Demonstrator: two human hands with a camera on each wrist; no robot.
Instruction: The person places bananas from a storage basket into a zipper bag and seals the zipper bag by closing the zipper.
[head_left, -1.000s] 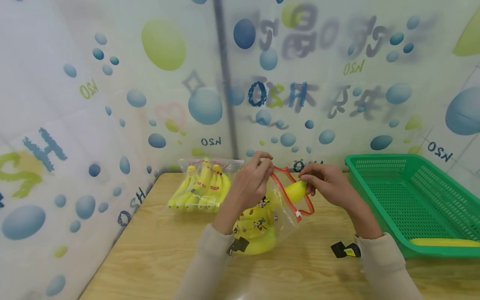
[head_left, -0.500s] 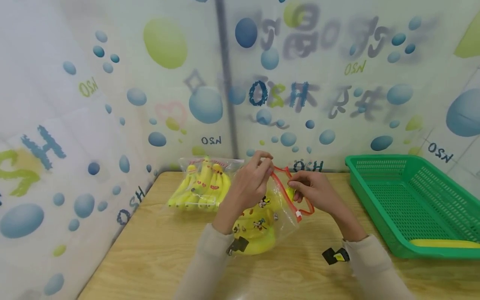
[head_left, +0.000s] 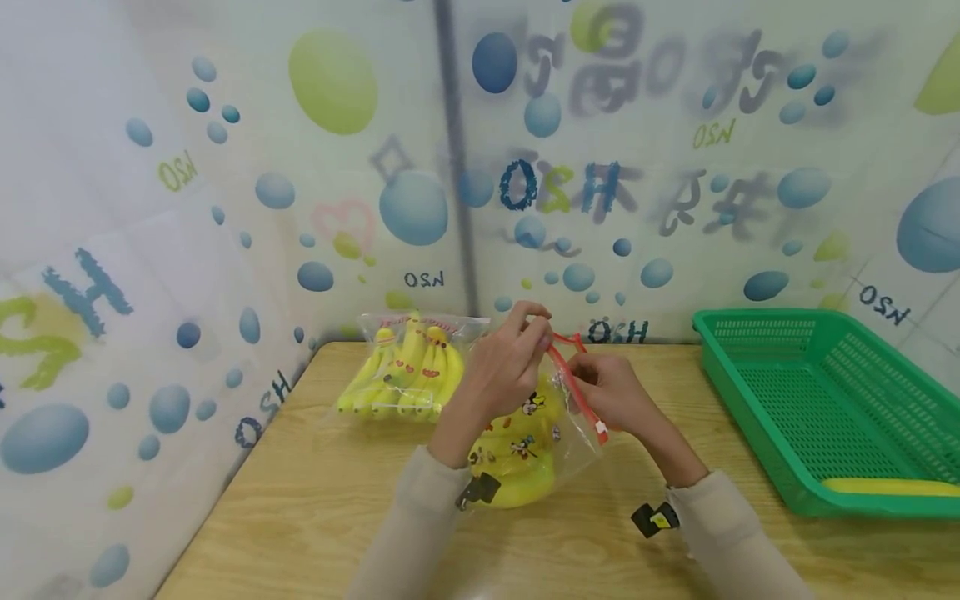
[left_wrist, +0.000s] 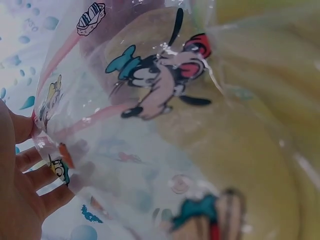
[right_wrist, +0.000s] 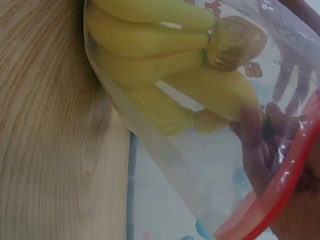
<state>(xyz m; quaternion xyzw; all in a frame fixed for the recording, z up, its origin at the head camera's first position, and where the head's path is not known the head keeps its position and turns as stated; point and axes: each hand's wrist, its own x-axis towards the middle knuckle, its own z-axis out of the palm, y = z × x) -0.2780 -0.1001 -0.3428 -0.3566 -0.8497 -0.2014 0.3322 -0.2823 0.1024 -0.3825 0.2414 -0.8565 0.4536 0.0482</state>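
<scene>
Pinched at its upper edge by my left hand (head_left: 504, 371), a clear zip bag (head_left: 577, 454) with cartoon prints and a red zip stands on the table. Thumb and fingers (left_wrist: 42, 177) of that hand grip the plastic in the left wrist view. Through the red-edged mouth, my right hand (head_left: 609, 390) reaches into the bag. In the right wrist view its fingers (right_wrist: 252, 145) pinch the end of a single yellow banana (right_wrist: 215, 92). This banana lies inside the bag against a bunch of bananas (right_wrist: 150, 37). The plastic partly blurs the fingertips.
A second clear bag (head_left: 405, 375) filled with bananas lies at the back left of the wooden table (head_left: 285, 492). On the right stands a green basket (head_left: 757, 417) with one yellow banana (head_left: 892, 486) along its near side. A patterned curtain (head_left: 360, 208) hangs behind.
My right hand has moved left and into the bag, carrying the banana from the mouth to the inside. The left hand keeps its hold on the bag's edge.
</scene>
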